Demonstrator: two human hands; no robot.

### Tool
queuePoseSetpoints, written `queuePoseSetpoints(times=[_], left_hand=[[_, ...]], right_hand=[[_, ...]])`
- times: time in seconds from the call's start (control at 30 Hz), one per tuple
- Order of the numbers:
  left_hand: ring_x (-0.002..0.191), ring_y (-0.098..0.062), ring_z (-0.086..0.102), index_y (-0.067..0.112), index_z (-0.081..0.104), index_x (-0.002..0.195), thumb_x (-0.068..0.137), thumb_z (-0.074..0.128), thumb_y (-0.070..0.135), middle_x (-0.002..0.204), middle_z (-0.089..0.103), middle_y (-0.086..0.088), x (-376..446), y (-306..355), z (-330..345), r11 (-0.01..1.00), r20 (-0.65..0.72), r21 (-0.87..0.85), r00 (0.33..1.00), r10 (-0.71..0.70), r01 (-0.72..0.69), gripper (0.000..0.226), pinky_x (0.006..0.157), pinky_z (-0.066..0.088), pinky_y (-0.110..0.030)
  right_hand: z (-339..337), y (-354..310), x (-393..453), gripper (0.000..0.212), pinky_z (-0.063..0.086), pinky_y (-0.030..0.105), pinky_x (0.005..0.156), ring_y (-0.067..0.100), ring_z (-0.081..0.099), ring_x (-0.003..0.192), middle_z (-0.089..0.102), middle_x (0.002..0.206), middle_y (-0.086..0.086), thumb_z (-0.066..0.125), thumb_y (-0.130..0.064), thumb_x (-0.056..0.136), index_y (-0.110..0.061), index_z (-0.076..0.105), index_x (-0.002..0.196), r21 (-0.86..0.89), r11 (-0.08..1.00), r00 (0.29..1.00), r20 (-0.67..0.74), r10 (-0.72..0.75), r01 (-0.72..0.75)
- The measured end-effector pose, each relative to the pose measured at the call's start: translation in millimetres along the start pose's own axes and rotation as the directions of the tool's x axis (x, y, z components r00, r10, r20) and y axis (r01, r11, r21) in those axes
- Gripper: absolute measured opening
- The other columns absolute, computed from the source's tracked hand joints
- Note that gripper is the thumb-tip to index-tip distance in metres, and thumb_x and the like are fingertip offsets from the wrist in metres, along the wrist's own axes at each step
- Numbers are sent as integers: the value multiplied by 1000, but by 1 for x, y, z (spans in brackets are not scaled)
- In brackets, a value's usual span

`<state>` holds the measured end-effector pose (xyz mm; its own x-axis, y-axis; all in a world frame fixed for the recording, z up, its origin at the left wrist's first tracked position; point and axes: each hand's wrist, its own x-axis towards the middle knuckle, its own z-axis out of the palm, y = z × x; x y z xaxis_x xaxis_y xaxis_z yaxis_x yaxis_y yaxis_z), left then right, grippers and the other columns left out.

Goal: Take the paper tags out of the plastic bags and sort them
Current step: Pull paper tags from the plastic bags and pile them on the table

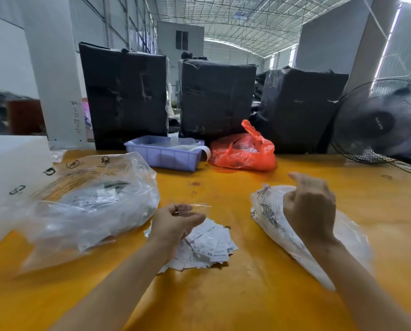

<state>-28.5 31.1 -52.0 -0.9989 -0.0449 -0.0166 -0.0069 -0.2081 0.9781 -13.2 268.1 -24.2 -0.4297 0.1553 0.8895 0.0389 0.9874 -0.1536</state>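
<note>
Yellow-orange worktop (223, 295): bears all items listed. Left hand (176, 220): raised just above a loose heap of white printed paper tags (209, 244), fingers curled, pinching a small thin clear plastic bag (201, 207) that is hard to make out against the table; whether it holds any tags cannot be told. Heap of tags: lies at centre front, partly hidden under the left hand and wrist, one tag marked XS. Right hand (309, 206): fingers curled into a loose fist, resting on a crumpled clear plastic bag with black print (269, 218) to the right of the heap; whether the fingers actually grip the film cannot be told. Large clear plastic bag stuffed with smaller packets of tags (90, 206): lies left of the heap, near the left hand. Lilac plastic tray (164, 156): far centre, holding white strips. Orange-red plastic carrier bag (245, 151): just right of the tray. Three black-wrapped bales (214, 96): upright behind the tray. Black fan (378, 123): far right
</note>
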Motion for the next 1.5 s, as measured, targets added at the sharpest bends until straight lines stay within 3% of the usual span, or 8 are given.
queuePoseSetpoints(times=[0.07,0.13,0.27,0.4,0.8,1.0,1.2,1.5], left_hand=[[70,-16,64,9,58,91,64,79,-3,85,70,-9,0,1,1,1000,15,-13,1000,-2,2,36,56,48,-23],[63,-12,66,7,58,92,67,77,-5,76,72,-5,-1,1,2,999,52,-47,999,-3,6,34,52,50,-19],[60,-13,66,7,58,92,72,72,-8,68,71,-3,-2,3,4,1000,129,-30,992,3,1,29,59,54,-21],[59,-14,67,8,57,89,72,70,-13,63,71,-2,-3,7,3,999,189,40,982,-6,-2,30,56,54,-21],[50,-6,61,7,71,76,65,80,9,58,69,1,2,13,-20,968,229,221,971,70,-122,14,49,47,-14],[51,-7,61,5,66,75,68,80,10,59,66,-2,12,5,-27,983,45,169,997,68,-75,17,51,50,-15],[64,-16,66,2,63,78,69,80,8,67,66,-8,14,0,-27,985,-36,120,991,127,-122,20,62,53,-22],[72,-13,63,12,63,84,67,81,3,79,68,-2,18,-3,-32,987,-99,92,985,143,-134,26,62,45,-22]], right_hand=[[-2,-24,-8,22,52,40,72,33,64,80,69,89,19,63,8,79,3,67,99,322,947,998,64,-29,7],[-6,-55,-17,7,54,33,70,20,65,78,70,87,7,63,-13,88,-9,68,92,635,705,914,402,48,-316],[-7,-94,-35,27,57,25,65,14,68,78,73,83,2,66,-40,82,-14,71,86,463,280,455,885,-97,-841],[-4,-96,-29,8,51,26,66,17,65,80,71,82,7,68,-18,85,-11,70,83,460,185,468,884,-5,-868],[9,-93,-31,21,47,22,52,10,59,56,67,72,5,65,-24,87,-5,66,81,510,277,510,857,-78,-814],[11,-71,-37,19,45,14,62,9,62,73,68,83,-6,70,-34,83,-17,72,92,503,802,702,696,-154,-322],[30,-93,-60,66,20,25,113,9,23,139,38,148,-6,54,-52,88,-22,35,144,476,878,639,661,-393,48],[32,-97,-61,64,28,20,104,13,37,128,52,132,-2,68,-45,81,-19,47,136,554,831,643,654,-400,-47]])
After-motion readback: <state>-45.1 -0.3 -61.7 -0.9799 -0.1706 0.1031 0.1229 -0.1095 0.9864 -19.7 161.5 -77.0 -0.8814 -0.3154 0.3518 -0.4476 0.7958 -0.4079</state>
